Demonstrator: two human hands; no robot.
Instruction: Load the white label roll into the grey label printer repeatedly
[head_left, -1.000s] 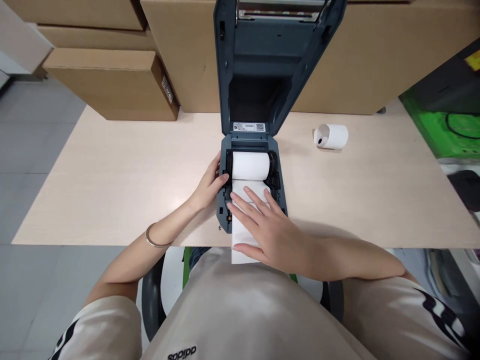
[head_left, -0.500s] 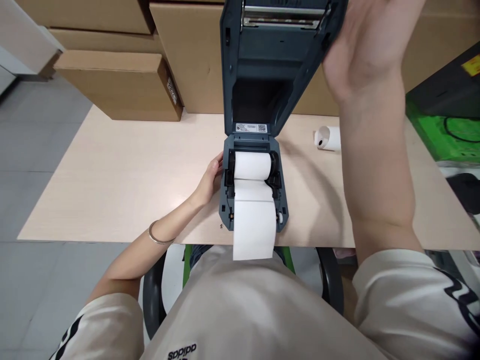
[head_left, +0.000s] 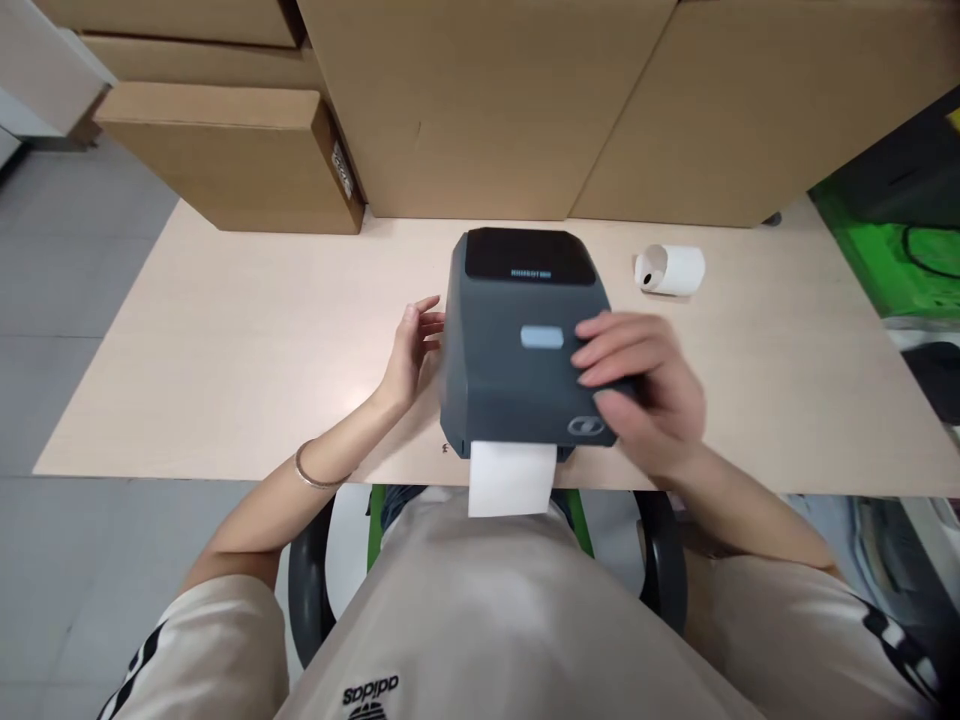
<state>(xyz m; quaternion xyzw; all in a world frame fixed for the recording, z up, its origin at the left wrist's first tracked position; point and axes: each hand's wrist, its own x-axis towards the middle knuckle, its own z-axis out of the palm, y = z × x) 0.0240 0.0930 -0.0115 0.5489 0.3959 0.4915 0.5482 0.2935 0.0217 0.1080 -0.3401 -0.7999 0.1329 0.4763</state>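
A dark grey label printer (head_left: 495,385) stands near the table's front edge, its lid (head_left: 541,390) down over the roll inside. The lid looks slightly raised, but whether it is latched I cannot tell. A white label strip (head_left: 513,480) hangs out at the front, past the table edge. My right hand (head_left: 649,385), a little blurred, has its fingers on the lid's top right and its thumb by the front right corner. Beside the printer's left wall is my left hand (head_left: 414,345), fingers apart, with their tips partly behind the printer.
A small white paper roll (head_left: 675,270) lies on the table (head_left: 247,340) to the right. Large cardboard boxes (head_left: 480,110) line the back, with a smaller box (head_left: 225,160) at the back left. A green surface (head_left: 862,250) is at the far right.
The printer lid has swung from upright down over the label roll, with my right hand coming down on it. My left hand stays by the printer's left side.
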